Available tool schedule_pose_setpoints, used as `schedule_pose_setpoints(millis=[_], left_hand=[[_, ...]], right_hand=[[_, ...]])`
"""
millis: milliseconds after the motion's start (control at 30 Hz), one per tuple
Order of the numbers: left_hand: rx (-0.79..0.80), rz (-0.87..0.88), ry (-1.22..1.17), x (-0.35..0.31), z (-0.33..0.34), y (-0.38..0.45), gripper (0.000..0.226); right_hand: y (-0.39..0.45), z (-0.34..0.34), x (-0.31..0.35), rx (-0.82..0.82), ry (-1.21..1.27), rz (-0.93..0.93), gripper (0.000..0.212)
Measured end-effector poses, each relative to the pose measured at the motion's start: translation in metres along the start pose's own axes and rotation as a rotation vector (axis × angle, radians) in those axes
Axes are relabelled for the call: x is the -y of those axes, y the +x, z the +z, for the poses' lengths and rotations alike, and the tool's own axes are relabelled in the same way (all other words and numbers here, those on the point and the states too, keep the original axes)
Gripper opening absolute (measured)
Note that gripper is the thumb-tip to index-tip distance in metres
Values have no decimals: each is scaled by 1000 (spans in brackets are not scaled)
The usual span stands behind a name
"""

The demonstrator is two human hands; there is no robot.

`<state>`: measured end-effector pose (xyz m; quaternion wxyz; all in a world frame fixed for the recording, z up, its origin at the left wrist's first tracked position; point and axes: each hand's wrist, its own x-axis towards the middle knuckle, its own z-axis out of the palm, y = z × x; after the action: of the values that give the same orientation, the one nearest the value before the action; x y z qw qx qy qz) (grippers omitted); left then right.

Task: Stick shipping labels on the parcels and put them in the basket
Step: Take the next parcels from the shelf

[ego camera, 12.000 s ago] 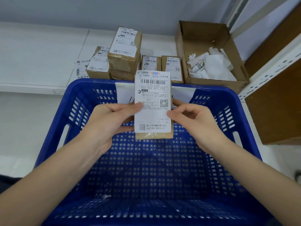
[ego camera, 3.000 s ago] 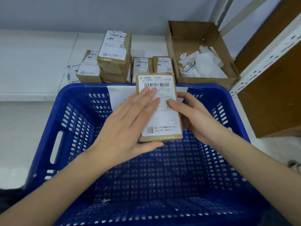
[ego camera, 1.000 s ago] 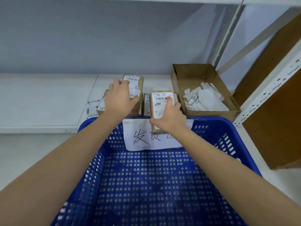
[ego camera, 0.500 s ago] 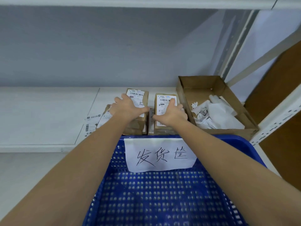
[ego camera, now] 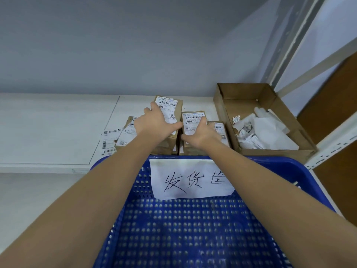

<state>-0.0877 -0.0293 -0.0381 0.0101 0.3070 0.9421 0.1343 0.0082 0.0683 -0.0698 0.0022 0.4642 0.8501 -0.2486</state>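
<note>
Head view: left hand (ego camera: 154,124) and right hand (ego camera: 201,132) each grip one of four parcels (ego camera: 193,120).

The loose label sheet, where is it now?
In the head view, the loose label sheet lies flat on the white shelf, left of the labelled parcels and behind the blue basket's left corner.

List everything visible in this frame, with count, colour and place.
Parcels: at least four, brown, white labels, on the shelf behind the basket.
Loose label sheet: one, white, on the shelf left of the parcels.
Basket: one, blue, nearest the camera.
Paper sign: one, white, handwritten, on the basket's far wall.
Cardboard box: one, brown, right of the parcels, holding white paper scraps.
Left hand: on the tallest parcel stack.
Right hand: on the neighbouring parcel.
</note>
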Motion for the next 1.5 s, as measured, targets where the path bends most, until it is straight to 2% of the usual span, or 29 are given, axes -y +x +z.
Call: schedule_pose_setpoints(millis=[167,267,333,467,600,667,867,1000,1033,1100,1167,1267,1367,1433,1500], left_hand=[[-78,2,-56,3,-2,-9,88],[-114,15,-89,0,-10,-16,88],[-138,45,-102,-3,-18,-22,88],[-152,127,-121,-10,-33,-43,90],[-88,87,-300,-10,-39,-77,99],[-44,52,-415,-8,-40,-97,103],[111,8,-452,-15,-36,-171,106],[217,4,-662,-13,-27,-206,107],[244,1,-759,-11,-27,-213,102],[287,-10,-931,-7,-27,-228,74],[358,42,-996,-3,-30,-245,56],[458,167,-1010,-1,-33,-264,60],[536,238,-957,0,-30,-271,72],[542,233,-901,2,-32,-267,71],[457,251,-786,6,-40,-256,75]], right_hand=[[-3,-4,-6,66,81,7,91],[-13,-13,-13,-12,37,-73,74],[-24,-21,-16,-61,96,-171,63],[-62,-34,-24,19,380,-270,58],[-116,-50,-33,167,752,-225,55],[-140,-54,-42,209,836,-219,58],[-196,-46,-69,295,719,-239,66],[-222,-42,-85,334,705,-271,65],[-227,-43,-89,351,716,-270,65],[-238,-46,-96,378,744,-262,63],[-251,-46,-103,367,760,-234,64],[-264,-39,-111,280,732,-206,71],[-257,-38,-119,242,685,-165,59],[-248,-45,-123,271,662,-161,58],[-239,-56,-125,276,600,-205,61]])
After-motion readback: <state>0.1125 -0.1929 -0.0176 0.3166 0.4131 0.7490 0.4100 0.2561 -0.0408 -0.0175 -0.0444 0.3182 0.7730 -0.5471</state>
